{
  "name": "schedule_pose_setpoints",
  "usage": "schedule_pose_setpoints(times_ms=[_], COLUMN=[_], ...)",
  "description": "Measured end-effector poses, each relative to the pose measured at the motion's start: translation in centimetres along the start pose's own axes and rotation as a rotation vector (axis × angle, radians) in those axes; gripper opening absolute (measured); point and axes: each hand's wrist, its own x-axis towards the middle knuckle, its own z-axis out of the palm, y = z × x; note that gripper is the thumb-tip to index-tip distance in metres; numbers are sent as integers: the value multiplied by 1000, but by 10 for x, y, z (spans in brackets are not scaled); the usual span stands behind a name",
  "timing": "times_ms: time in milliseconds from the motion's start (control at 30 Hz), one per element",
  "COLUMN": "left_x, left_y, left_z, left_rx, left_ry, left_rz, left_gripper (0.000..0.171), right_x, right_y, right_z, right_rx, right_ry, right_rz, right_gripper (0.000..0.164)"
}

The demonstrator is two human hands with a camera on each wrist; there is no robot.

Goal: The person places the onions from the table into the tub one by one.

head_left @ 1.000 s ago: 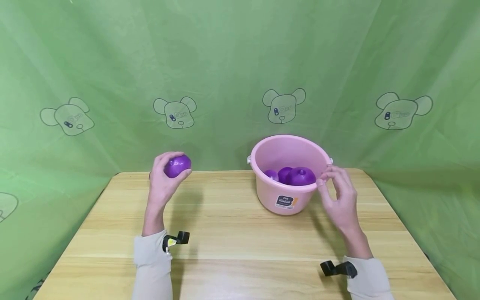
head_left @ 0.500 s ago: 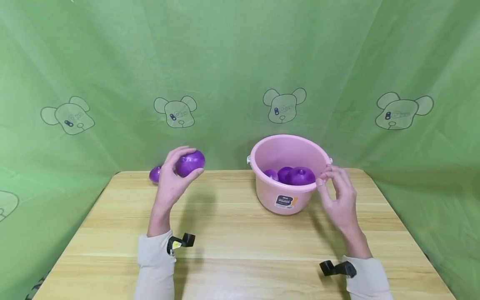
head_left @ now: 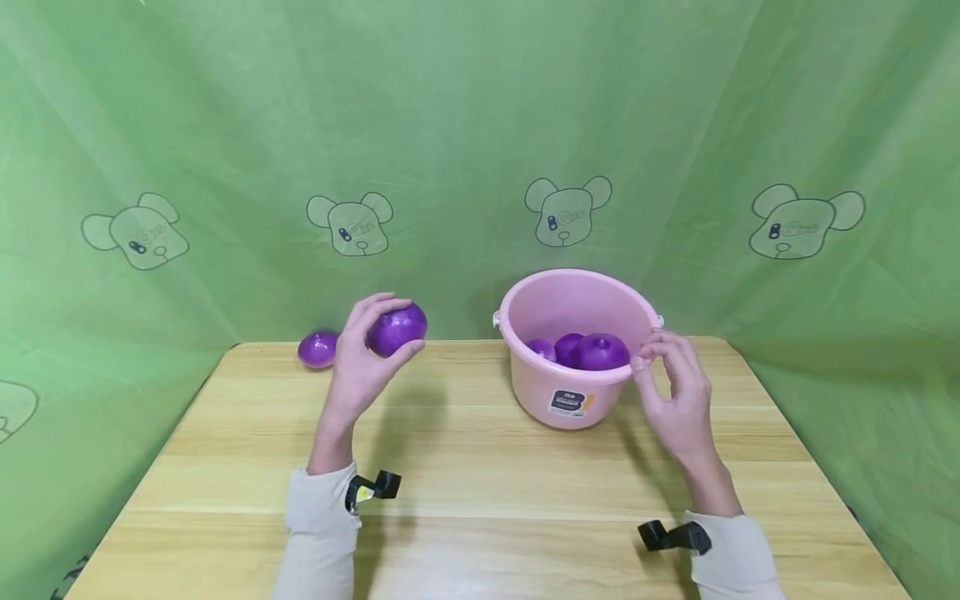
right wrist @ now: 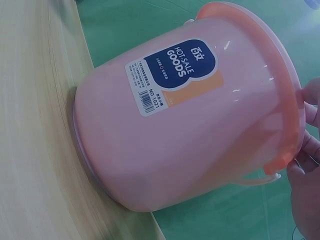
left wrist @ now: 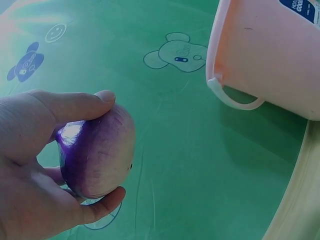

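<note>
In the head view my left hand (head_left: 363,358) grips a shiny purple onion (head_left: 399,330) between thumb and fingers, above the table's far left part. The left wrist view shows this onion (left wrist: 107,155) fading to a pale, streaked end. Over on the right, a pink bucket (head_left: 547,396) stands on the table with several purple onions (head_left: 602,353) inside. My right hand (head_left: 678,400) pinches the bucket's rim at its right side, thumb and fingertips on the edge; the right wrist view shows the fingers at the bucket (right wrist: 200,130) rim too. Another purple onion (head_left: 318,349) lies behind my left wrist's left side.
The wooden table (head_left: 480,492) ends just behind the bucket and the lone onion. A green curtain (head_left: 450,125) with bear-face prints hangs at the back and both sides. The bucket's pale handle (left wrist: 235,101) hangs down in the left wrist view.
My left hand has carried its onion to the right, toward the bucket. The onion at the far left has come into full view behind it. My right hand stays on the rim.
</note>
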Motion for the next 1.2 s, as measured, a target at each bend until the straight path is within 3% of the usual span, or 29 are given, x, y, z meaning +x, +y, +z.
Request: schedule_pose_setpoints(times_ms=[100, 367, 633, 867, 1200], left_x=[0, -1, -3, -3, -1], left_y=[2, 2, 2, 2, 3], left_z=[4, 12, 16, 23, 37], left_rx=[25, 40, 18, 25, 26], left_ry=[-4, -25, -23, -33, -55], left_rz=[15, 25, 8, 17, 42], left_gripper=[55, 54, 54, 54, 55], right_x=[-1, 2, 0, 4, 5], right_y=[9, -14, 2, -24, -27], right_z=[-1, 3, 3, 5, 4], right_rx=[-2, 20, -4, 6, 26], right_ry=[-3, 8, 10, 4, -7], right_rz=[3, -30, -27, -9, 26], right_gripper=[10, 9, 10, 9, 9])
